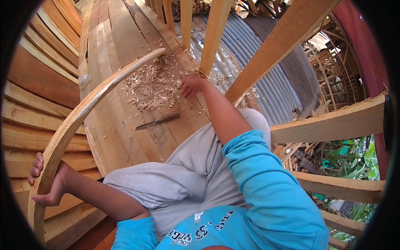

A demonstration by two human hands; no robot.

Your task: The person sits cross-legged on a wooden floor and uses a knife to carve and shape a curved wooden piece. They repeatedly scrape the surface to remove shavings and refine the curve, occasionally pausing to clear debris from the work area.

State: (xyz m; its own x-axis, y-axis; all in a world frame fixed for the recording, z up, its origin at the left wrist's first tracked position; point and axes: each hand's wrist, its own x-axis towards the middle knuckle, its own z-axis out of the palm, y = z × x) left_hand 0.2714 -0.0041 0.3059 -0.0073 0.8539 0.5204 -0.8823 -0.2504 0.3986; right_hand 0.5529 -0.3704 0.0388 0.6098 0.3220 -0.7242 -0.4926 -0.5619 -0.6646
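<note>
My left hand [46, 181] grips the near end of a long curved wooden strip [89, 100] that arcs up and away to a tip resting by a pile of wood shavings [152, 83]. My right hand [191, 84] is stretched forward, fingers curled down onto the plank floor at the right edge of the shavings; nothing is visibly held in it. A chisel-like metal blade [157, 121] lies flat on the planks between the shavings and my knees, untouched by either hand.
I sit on a curved plank floor [121, 37] inside a wooden boat hull. Upright wooden ribs [214, 33] rise on the right, with corrugated metal sheeting [271, 83] behind them. Stacked hull planks [37, 104] line the left. A small pale object [84, 79] sits on the left planks.
</note>
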